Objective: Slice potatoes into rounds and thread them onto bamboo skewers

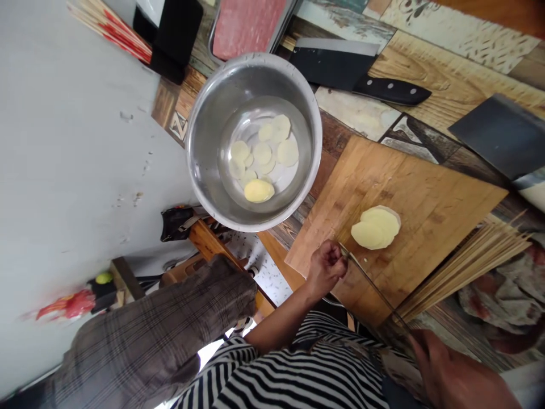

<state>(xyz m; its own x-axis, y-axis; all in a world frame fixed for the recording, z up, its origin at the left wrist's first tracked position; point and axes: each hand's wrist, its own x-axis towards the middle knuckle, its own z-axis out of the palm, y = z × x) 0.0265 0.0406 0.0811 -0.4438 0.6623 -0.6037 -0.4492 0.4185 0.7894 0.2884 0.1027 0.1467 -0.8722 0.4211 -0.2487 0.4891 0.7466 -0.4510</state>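
A stack of pale slices (377, 228) is lying on the wooden board (426, 196), near its middle. The left hand (327, 264) is curling closed over the board's edge, its fingers meeting at the far end of the thin knife (374, 287); whether it is also pinching a small piece cannot be told. The right hand (447, 363) is clamping onto the knife's near end, well apart from the left.

The board is resting at a slant on the table (357, 111), whose top is showing patchwork wood patterns. Beside the board, a steel bowl (255, 218) is holding liquid, loose slices (261, 153) and one yellow chunk (259, 191). A black cleaver (330, 68) is lying beyond the board, near a tray (276, 34) of pink meat (247, 25). A wide dark blade (500, 136) is sitting near the board's far corner. Thin sticks (464, 270) are crowding the board's right side, next to a stained cloth (504, 289).

Red-marked sticks (121, 34) are poking from a black holder (175, 40) by the pale wall (85, 170). Below, brown plaid fabric (170, 329) is hanging over part of the speckled floor (270, 267).
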